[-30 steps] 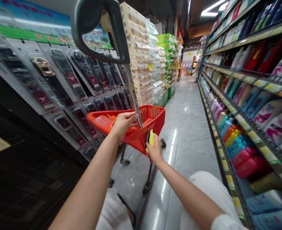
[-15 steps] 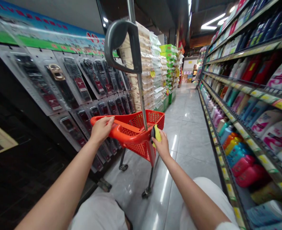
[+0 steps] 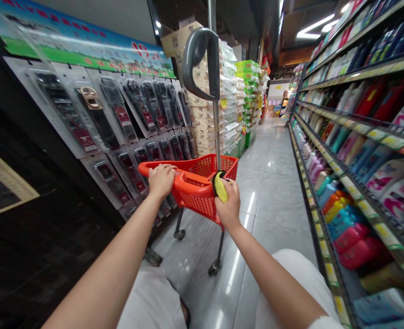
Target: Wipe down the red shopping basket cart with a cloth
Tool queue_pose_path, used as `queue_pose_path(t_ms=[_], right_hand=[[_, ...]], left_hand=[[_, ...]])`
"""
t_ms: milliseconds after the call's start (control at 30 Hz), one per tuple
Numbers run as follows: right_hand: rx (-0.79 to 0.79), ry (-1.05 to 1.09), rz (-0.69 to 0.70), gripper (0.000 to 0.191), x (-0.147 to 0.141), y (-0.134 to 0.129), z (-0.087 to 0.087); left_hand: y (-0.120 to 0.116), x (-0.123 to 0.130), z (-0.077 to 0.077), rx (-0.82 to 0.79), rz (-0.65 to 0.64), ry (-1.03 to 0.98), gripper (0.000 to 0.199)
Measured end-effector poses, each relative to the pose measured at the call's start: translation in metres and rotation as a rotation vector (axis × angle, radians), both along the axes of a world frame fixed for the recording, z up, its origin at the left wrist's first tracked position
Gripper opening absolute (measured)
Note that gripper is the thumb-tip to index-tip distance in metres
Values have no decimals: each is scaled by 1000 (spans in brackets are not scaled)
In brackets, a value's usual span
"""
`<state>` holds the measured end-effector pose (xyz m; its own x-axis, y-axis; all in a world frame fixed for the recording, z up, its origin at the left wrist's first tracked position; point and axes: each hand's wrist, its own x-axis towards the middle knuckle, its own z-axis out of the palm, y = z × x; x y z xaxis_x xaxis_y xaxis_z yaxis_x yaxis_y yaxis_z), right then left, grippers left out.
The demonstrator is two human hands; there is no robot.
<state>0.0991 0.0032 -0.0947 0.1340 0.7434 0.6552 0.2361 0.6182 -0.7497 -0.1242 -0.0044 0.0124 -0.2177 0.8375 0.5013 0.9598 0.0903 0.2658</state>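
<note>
A red plastic shopping cart [image 3: 197, 203] on dark wheeled legs stands in front of me. My left hand [image 3: 161, 180] is closed over the left part of its rounded red handle. In my right hand [image 3: 230, 203] is a yellow and black cloth [image 3: 220, 188], pressed to the right side of the handle. A metal pole [image 3: 216, 132] with a grey loop-shaped grip [image 3: 202, 64] rises from the cart's basket, just beyond the cloth.
Packaged belts [image 3: 116, 109] hang on the dark wall at the left. Stacked cartons [image 3: 202, 123] stand behind the cart. Shelves of bottles [image 3: 363, 192] line the right side. The tiled aisle floor [image 3: 277, 196] runs between.
My left hand has slid right along the handle. The yellow and black cloth has moved slightly left and is now held against the handle. The view has shifted a little.
</note>
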Motion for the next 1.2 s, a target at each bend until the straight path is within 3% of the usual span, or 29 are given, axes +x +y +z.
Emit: queue_pose_path(t_ms=[100, 233, 400, 500, 633, 767, 833, 900, 1000, 1100, 1200], right_hand=[[40, 48, 28, 57, 8, 0, 3], [-121, 68, 1, 56, 26, 8, 7], [38, 38, -7, 53, 40, -1, 19], [22, 44, -40, 53, 51, 5, 19], [-84, 132, -142, 59, 70, 23, 14], [-11, 146, -238, 58, 88, 27, 17], [21, 111, -263, 53, 96, 30, 19], [9, 91, -271, 53, 102, 35, 21], [-26, 76, -323, 57, 103, 40, 21], [-12, 44, -465, 60, 89, 28, 21], [69, -124, -549, 56, 69, 1, 23]], left_hand=[[-3, 17, 0, 27, 29, -12, 45], [-5, 40, -2, 65, 75, -21, 44], [-4, 69, -8, 119, 196, 12, 45], [-12, 86, -9, 157, 195, 89, 47], [-28, 82, 5, 81, 34, 171, 50], [-31, 40, 24, 17, -249, 77, 53], [-29, 23, 28, -18, -215, 119, 54], [-27, 17, 28, -203, -113, 141, 58], [-24, 27, 26, -398, -1, 183, 66], [-23, 45, 26, -419, 84, 208, 67], [-24, 56, 28, -422, 125, 196, 68]])
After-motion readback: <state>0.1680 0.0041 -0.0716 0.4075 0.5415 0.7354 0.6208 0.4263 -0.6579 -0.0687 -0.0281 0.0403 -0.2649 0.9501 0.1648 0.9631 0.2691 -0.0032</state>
